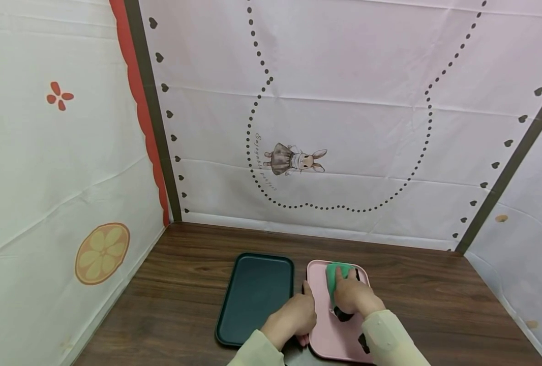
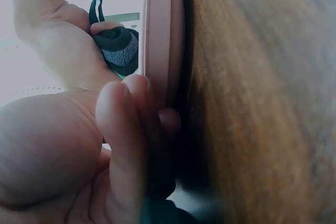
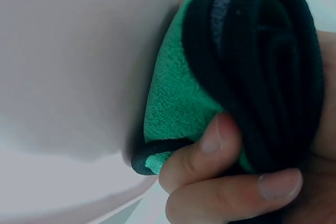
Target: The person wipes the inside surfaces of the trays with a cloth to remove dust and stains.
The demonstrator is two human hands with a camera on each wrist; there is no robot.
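Note:
A pink tray (image 1: pixel 328 338) lies lengthwise on the wooden table. My left hand (image 1: pixel 298 311) grips its left side, with one finger stretched along the rim; in the left wrist view the fingertips (image 2: pixel 137 85) are right at the tray's edge. In my right hand (image 1: pixel 354 296) is a folded green cloth (image 1: pixel 332 278) with black edging, pressed on the far part of the tray. The right wrist view shows the cloth's rolled layers (image 3: pixel 176 95), a grey strip among them, and fingers (image 3: pixel 197 156) curled round it.
Left of the pink tray lies a dark green tray (image 1: pixel 257 300). The brown wooden table (image 1: pixel 184 284) extends to both sides. A white printed curtain (image 1: pixel 344 152) closes off the back, and similar panels stand left and right.

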